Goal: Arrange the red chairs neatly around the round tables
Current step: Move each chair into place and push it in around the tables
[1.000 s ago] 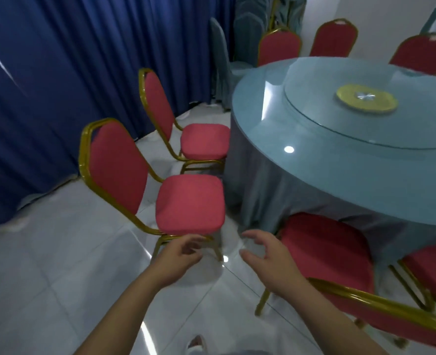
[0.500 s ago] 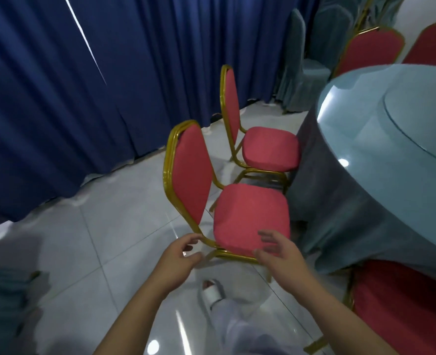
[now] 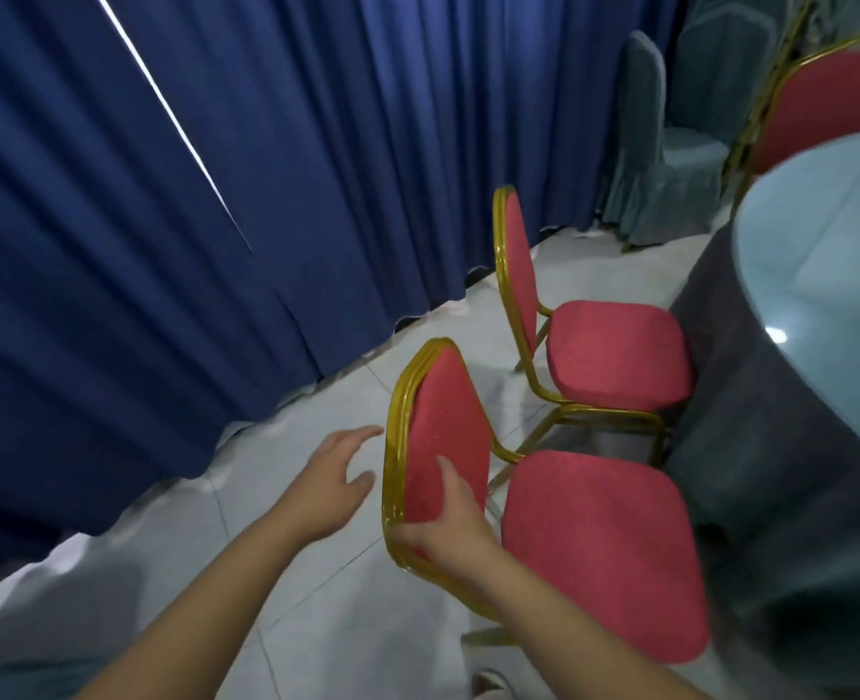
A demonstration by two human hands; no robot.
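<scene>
Now right hand [image 3: 448, 533] grips the gold-framed red padded chair [image 3: 599, 548] by its backrest.
Left hand [image 3: 334, 482] spread wide, holding nothing, just beside that grip.

The left hand [image 3: 334, 485] hovers open (fingers spread); the right hand [image 3: 450, 530] grips the chair back [image 3: 443, 426].

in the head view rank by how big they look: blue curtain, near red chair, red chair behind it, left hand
blue curtain
near red chair
red chair behind it, maybe just farther away
left hand
</scene>
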